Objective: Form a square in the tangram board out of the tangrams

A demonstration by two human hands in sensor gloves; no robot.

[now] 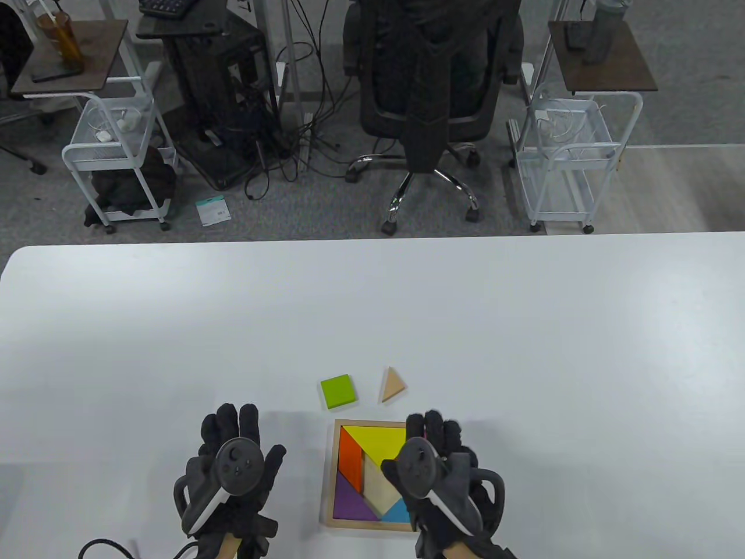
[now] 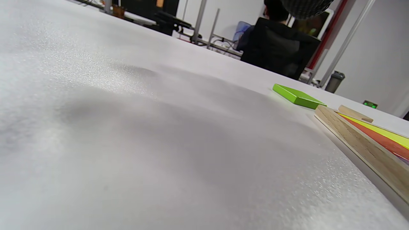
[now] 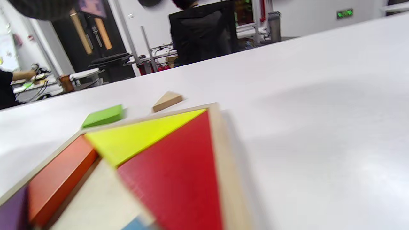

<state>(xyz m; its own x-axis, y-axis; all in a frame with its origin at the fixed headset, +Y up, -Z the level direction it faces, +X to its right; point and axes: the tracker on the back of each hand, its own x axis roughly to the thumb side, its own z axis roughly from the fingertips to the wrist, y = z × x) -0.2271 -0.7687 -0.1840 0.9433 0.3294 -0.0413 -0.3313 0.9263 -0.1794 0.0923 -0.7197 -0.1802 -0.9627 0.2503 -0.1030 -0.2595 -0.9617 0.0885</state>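
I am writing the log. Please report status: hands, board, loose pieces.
Left hand open, flat on table. Right hand over board, grip unclear. Green square, wooden triangle loose beyond it. Nothing blocking.

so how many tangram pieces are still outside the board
2: the green square piece and the plain wooden triangle, side by side on the white table just beyond the wooden tangram board. The right hand may hide more.

A flat green square block (image 2: 297, 96) lies at two o'clock, just beyond the wooden tangram board's rim (image 2: 358, 143).
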